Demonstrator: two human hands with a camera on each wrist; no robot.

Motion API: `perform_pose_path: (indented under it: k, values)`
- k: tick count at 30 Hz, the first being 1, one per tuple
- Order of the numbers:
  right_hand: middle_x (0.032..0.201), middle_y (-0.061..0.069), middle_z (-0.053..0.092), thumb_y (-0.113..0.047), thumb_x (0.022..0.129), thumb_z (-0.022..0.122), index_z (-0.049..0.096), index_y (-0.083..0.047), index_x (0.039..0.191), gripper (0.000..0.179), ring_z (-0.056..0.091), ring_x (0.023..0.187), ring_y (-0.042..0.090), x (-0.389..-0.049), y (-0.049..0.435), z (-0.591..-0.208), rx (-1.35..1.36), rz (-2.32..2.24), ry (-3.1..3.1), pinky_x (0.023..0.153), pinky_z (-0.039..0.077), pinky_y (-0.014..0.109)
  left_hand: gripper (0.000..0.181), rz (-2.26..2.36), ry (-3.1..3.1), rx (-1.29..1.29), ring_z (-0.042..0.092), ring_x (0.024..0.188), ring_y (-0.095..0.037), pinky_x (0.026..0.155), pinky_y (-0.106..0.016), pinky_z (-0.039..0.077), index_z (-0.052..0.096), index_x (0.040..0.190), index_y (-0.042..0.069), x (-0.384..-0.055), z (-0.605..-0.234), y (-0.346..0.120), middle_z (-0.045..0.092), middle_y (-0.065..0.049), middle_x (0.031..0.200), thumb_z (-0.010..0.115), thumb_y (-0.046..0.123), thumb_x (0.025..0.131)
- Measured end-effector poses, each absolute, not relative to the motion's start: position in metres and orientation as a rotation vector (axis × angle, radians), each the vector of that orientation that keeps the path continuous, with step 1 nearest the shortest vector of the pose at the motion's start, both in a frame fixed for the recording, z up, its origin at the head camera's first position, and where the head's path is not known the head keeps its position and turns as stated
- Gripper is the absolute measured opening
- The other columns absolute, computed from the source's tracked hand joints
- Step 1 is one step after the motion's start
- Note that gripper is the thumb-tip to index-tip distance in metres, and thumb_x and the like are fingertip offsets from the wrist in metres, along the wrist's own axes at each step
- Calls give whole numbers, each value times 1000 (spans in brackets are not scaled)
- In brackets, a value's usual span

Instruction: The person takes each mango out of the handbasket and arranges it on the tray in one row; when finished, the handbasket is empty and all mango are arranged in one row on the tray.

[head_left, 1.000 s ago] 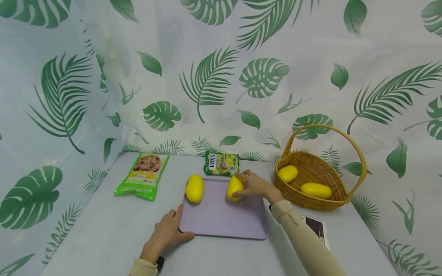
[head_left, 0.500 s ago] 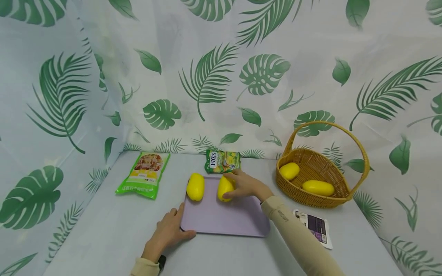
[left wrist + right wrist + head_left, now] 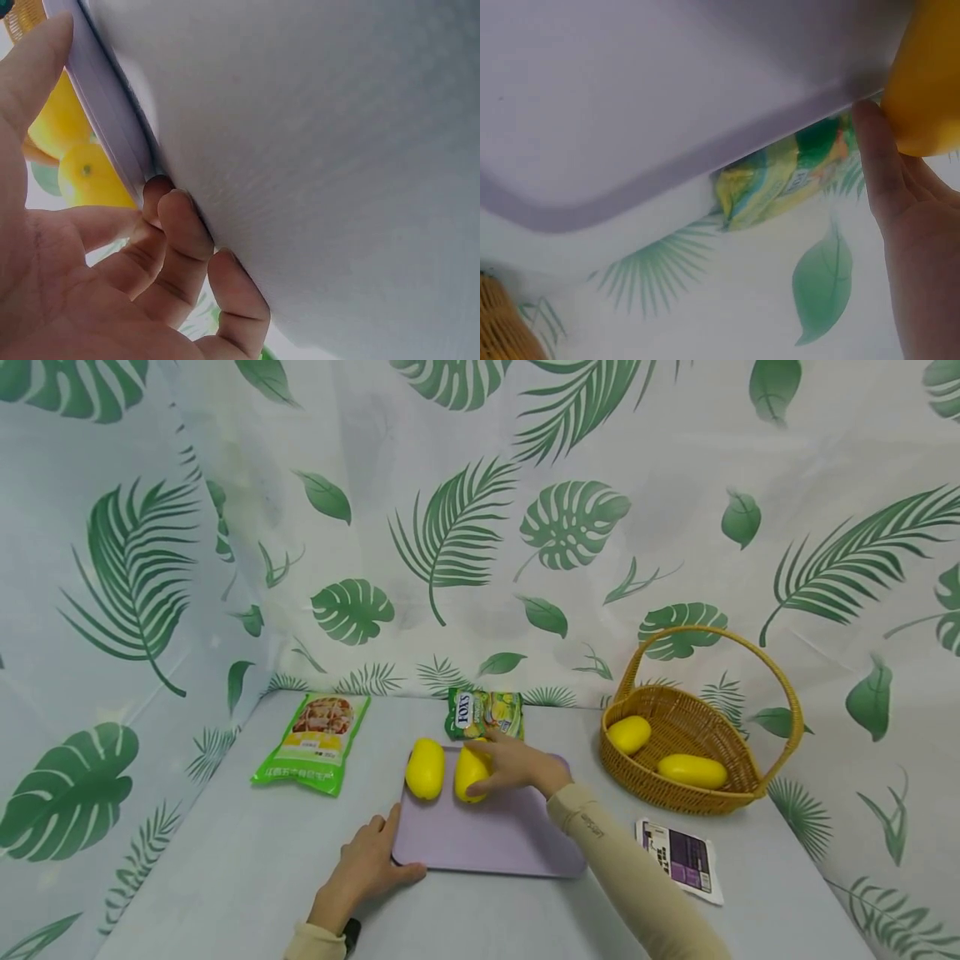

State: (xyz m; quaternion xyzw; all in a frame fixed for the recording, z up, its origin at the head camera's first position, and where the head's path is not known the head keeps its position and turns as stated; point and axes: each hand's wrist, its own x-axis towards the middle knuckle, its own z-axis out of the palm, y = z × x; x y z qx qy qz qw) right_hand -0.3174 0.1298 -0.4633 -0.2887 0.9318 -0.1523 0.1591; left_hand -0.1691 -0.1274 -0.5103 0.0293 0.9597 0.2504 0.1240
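Observation:
A lilac tray (image 3: 487,843) lies on the white table, two yellow oblong fruits at its far left part. The left fruit (image 3: 425,770) rests alone near the corner. My right hand (image 3: 513,764) holds the other fruit (image 3: 467,777) from its right side, thumb near and fingers far; a narrow gap parts the two fruits. At the tray's near left corner, my left hand (image 3: 367,864) grips the rim. The left wrist view shows its thumb over the tray edge (image 3: 112,112) and its fingers curled against the underside. In the right wrist view, fingers lie along the yellow fruit (image 3: 926,90).
A wicker basket (image 3: 738,764) with two more yellow fruits stands at the right. Before it lies a white and purple packet (image 3: 682,858). A green FOX'S candy bag (image 3: 506,710) sits behind the tray, and a green food bag (image 3: 311,743) lies at the left.
My right hand has moved the gripped fruit leftward across the tray, close to the other fruit. My left hand has stayed at the tray corner.

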Motion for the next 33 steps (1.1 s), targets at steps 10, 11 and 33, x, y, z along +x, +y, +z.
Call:
perform_pose_path:
  k: [10, 11, 33]
  values:
    - [162, 19, 30, -65, 78, 74, 41, -27, 154, 91, 40, 144, 39, -319, 118, -467, -807, -357, 2674, 114, 38, 59, 107, 734, 2814, 99, 58, 115, -38, 92, -68, 45, 35, 154, 1, -167, -511, -126, 56, -25, 134, 85, 52, 74]
    - [162, 19, 30, -65, 78, 74, 42, -27, 154, 91, 40, 144, 39, -319, 117, -468, -798, -358, 2675, 114, 38, 59, 108, 736, 2814, 102, 58, 116, -38, 92, -68, 46, 35, 154, 0, -167, -512, -126, 56, -25, 134, 85, 52, 74]
    - [165, 22, 26, -61, 80, 74, 34, -23, 158, 95, 35, 148, 42, -318, 130, -453, -806, -450, 2665, 115, 35, 62, 107, 741, 2807, 103, 57, 115, -37, 91, -66, 46, 34, 154, 0, -167, -510, -128, 55, -25, 134, 84, 52, 75]
